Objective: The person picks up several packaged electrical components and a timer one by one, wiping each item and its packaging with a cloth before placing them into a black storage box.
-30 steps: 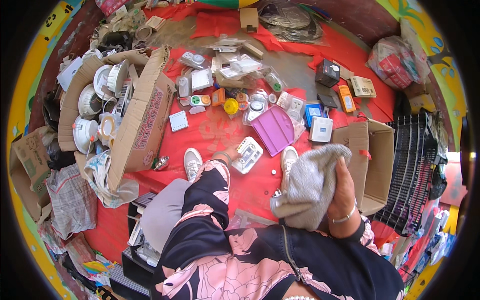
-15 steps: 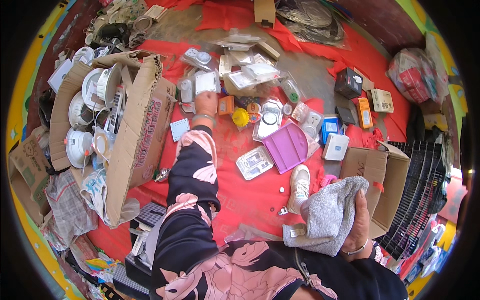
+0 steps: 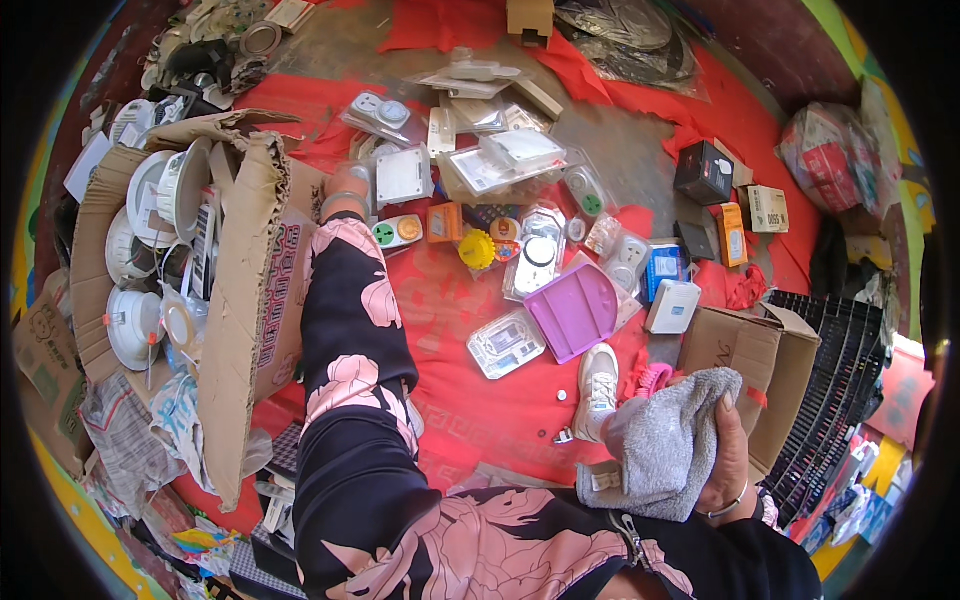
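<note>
Left of the lidded tray [image 3: 573,311]: packaged switch [image 3: 505,342] just beside it, big open carton [image 3: 245,300] of dishes well apart. Right: small box [image 3: 671,305] near, carton [image 3: 765,365] further, crate [image 3: 835,380] beyond. Behind: packaged sockets [image 3: 500,165]. Before: shoe [image 3: 597,390], with towel [image 3: 665,450] to its right

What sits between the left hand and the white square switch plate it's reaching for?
Nothing visible. The left hand is right beside the white square switch plate, at its left edge; whether they touch is unclear. The right hand holds a grey cloth, well away.
</note>
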`<state>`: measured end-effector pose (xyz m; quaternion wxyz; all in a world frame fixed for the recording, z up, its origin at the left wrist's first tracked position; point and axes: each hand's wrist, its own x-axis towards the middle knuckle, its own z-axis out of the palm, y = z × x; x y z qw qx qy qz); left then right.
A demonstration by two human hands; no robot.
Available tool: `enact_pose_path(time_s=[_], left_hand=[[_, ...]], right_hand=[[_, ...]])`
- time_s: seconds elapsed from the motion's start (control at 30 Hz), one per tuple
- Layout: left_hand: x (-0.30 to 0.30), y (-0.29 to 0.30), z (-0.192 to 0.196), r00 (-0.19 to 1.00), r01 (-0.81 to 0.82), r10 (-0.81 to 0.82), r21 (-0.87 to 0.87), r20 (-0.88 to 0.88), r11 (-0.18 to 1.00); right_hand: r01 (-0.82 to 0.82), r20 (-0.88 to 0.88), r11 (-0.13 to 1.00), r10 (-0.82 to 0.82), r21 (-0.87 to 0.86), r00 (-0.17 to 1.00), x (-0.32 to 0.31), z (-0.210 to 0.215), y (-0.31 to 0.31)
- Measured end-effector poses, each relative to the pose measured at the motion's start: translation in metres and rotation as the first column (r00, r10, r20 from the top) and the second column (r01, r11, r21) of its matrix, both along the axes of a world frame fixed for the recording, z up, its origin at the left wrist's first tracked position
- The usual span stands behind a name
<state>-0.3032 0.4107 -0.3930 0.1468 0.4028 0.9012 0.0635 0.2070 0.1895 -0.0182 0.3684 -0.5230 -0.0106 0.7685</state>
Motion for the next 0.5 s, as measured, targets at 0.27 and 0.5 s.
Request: enact_pose_path(time_s=[0.27,0.5], left_hand=[[0.023,-0.017,-0.008,0.953,0.249,-0.247,0.014,0.173,0.968],[0.133,-0.115,0.002,0.678,0.726,-0.626,-0.217,0.386,0.653]], right_hand=[[-0.009,0.063,1.000,0.008,0.001,0.998,0.005,-0.002,-0.020],[-0.077,-0.016,0.995,0.078,0.057,0.997,0.005,0.008,-0.025]])
